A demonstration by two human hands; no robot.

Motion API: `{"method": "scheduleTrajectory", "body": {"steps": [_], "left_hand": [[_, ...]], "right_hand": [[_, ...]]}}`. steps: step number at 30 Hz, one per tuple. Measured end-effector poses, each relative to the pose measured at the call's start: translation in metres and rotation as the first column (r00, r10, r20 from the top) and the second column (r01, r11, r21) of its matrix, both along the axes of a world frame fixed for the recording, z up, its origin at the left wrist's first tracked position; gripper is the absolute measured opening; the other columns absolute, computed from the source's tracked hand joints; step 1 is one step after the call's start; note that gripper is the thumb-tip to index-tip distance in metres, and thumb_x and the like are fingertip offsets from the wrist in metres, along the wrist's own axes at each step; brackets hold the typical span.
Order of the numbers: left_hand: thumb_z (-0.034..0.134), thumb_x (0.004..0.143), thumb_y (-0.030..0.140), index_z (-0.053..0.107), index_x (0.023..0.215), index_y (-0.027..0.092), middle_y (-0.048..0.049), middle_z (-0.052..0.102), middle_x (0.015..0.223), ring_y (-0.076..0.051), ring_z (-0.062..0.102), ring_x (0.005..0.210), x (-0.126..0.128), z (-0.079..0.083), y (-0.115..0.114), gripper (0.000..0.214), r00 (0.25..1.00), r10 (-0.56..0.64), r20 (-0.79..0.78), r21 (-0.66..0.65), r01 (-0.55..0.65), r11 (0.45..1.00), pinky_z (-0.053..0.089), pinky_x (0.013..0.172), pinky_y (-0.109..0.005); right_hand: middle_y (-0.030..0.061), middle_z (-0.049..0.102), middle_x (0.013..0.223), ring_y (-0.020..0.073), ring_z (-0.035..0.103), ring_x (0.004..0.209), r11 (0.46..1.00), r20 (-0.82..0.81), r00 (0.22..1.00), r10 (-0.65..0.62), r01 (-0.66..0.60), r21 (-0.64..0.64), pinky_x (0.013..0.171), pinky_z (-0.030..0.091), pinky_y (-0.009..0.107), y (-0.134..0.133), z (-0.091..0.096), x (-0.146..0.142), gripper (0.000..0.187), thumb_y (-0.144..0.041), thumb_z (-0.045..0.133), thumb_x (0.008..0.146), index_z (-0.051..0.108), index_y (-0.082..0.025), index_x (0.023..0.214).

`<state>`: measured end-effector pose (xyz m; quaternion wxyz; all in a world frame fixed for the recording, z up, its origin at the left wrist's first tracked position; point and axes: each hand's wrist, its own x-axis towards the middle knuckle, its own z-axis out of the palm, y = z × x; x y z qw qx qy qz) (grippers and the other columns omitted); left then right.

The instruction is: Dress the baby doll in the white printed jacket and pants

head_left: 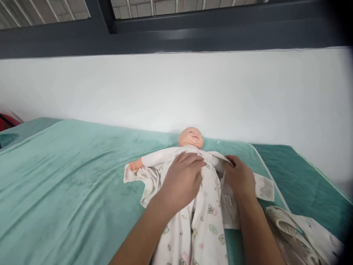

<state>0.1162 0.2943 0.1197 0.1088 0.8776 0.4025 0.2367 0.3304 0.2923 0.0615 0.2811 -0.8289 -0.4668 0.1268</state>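
A baby doll point(191, 137) lies on its back, head toward the wall. It wears white printed clothing point(211, 213), and its bare hand point(136, 164) sticks out of a white sleeve on the left. Under and beside the body a white baby shirt point(151, 184) is spread, with one sleeve out to each side. My left hand point(185, 178) lies over the doll's chest, fingers loosely bent, palm hidden. Beside the doll's arm on the right, my right hand point(238, 176) pinches the edge of white cloth between thumb and fingers; the doll's hand on that side is hidden.
A light green sheet point(68, 176) covers the bed, with darker green fabric point(298, 169) on the right. Folded white printed cloths point(300, 235) lie at the lower right. The white wall point(165, 92) and dark window frame point(193, 35) stand behind. Something red point(8, 122) shows far left.
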Motion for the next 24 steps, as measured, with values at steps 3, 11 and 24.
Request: {"method": "scheduleTrajectory", "body": {"steps": [3, 11, 24], "left_hand": [[0.046, 0.096, 0.028, 0.068, 0.108, 0.023, -0.0070, 0.067, 0.121, -0.024, 0.053, 0.123, 0.034, 0.009, 0.006, 0.026, 0.975, -0.056, -0.213, 0.025, 0.063, 0.998, 0.029, 0.116, -0.046], [0.059, 0.086, 0.019, 0.065, 0.120, 0.012, -0.0195, 0.061, 0.127, -0.032, 0.055, 0.116, 0.117, -0.003, 0.040, 0.035, 0.797, -0.147, -0.586, -0.144, 0.076, 0.987, 0.041, 0.097, -0.048], [0.058, 0.086, 0.022, 0.064, 0.118, 0.017, -0.0144, 0.064, 0.128, -0.030, 0.057, 0.118, 0.130, -0.013, 0.061, 0.033, 0.689, -0.271, -0.672, -0.187, 0.196, 0.963, 0.042, 0.099, -0.051]], "right_hand": [[0.0091, 0.071, 0.113, 0.0295, 0.065, 0.102, 1.000, 0.030, 0.999, 0.013, -0.012, -0.012, 0.074, 0.042, 0.035, 0.001, 0.000, 0.000, 0.035, -0.038, 0.043, 0.090, 0.064, -0.023, 0.114], [0.0152, 0.073, 0.103, 0.0299, 0.067, 0.096, 0.985, 0.135, 0.982, 0.130, -0.113, -0.130, 0.068, 0.037, 0.032, -0.001, -0.003, -0.001, 0.034, -0.030, 0.043, 0.092, 0.058, -0.018, 0.121], [0.0154, 0.068, 0.123, 0.0331, 0.064, 0.109, 0.992, -0.029, 0.997, 0.067, -0.070, -0.108, 0.078, 0.042, 0.038, 0.005, -0.005, 0.017, 0.043, -0.032, 0.034, 0.095, 0.050, -0.020, 0.133]]}}
